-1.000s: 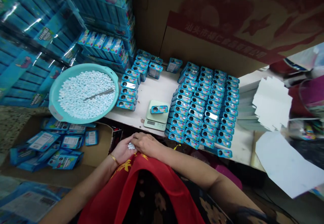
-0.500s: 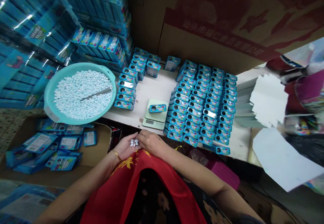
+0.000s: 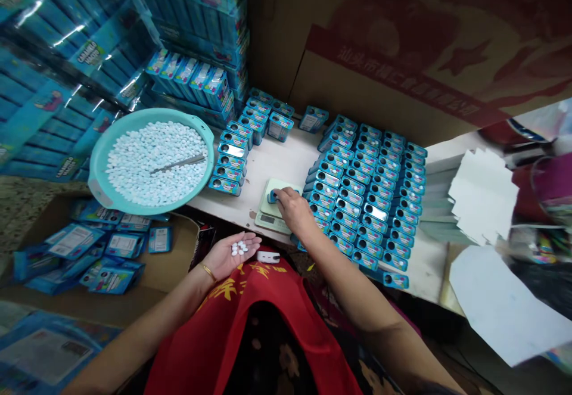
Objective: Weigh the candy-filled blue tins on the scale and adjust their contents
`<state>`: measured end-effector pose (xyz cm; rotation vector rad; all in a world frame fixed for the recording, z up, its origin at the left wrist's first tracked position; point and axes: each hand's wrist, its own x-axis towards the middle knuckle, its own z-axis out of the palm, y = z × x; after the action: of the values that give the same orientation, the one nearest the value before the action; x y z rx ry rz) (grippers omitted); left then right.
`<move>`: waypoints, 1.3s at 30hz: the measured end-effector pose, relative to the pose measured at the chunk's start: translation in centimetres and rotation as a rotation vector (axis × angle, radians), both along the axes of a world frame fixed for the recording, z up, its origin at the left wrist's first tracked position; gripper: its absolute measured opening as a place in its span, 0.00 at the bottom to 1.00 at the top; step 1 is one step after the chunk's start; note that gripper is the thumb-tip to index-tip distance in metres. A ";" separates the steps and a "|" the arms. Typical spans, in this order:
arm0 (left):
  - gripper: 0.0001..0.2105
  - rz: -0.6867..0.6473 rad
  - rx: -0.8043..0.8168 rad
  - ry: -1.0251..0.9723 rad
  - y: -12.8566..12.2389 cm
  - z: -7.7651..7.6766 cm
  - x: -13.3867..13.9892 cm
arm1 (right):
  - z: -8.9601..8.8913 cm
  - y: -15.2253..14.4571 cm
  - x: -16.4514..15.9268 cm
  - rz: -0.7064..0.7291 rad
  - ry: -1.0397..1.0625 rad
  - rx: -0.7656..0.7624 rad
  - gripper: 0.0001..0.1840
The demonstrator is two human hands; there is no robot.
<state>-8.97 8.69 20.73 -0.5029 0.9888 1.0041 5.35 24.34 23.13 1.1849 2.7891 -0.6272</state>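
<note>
We find the right hand (image 3: 292,207) over the scale (image 3: 269,221), its fingers closed about a blue tin (image 3: 271,196). The tin is at the scale's weighing plate; whether it bears on the plate or is clear of it, we cannot tell. Only one end shows, pointing to the left of the scale; the hand covers the remainder, so the full run of the long axis cannot be confirmed.

We record the left hand (image 3: 230,253) below and left of the scale, palm up, fingers extended and gripping nothing, with a few loose white tablets (image 3: 239,248) on it. Just beside its fingertips, below the scale, a small white case (image 3: 268,257) lies on the red apron (image 3: 290,279), long axis running left to right.

On the worktop (image 3: 277,156), we note rows of upright tins (image 3: 348,195) immediately right of the scale, the long axis of each top running roughly left to right. A shorter group of similar tins (image 3: 229,186) stands left of the scale. Farther left is a green basin (image 3: 100,162) of tablets, a metal strip (image 3: 179,164) lying across them, its long axis slanting up toward the right.
</note>
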 end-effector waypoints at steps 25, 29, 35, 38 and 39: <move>0.10 0.026 0.078 -0.207 -0.3 -0.3 0.8 | -1.0 -9.5 -0.7 0.432 0.169 -0.124 0.07; 0.09 0.029 0.175 -0.169 1.3 0.2 0.8 | -0.6 -7.0 0.1 0.227 0.357 -0.214 0.07; 0.12 -0.020 0.196 -0.088 3.7 1.7 0.2 | -0.7 -1.0 0.6 -0.025 0.490 -0.019 0.08; 0.12 -0.013 0.187 -0.078 3.4 1.7 -0.1 | -1.7 0.5 0.7 -0.014 0.442 0.030 0.09; 0.12 -0.008 0.187 -0.084 3.1 1.6 -0.1 | -1.9 0.5 0.8 -0.029 0.444 0.039 0.10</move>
<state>-9.02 11.74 22.31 -0.3826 0.8125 1.0488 6.11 24.85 21.21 1.2244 3.1560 -0.9484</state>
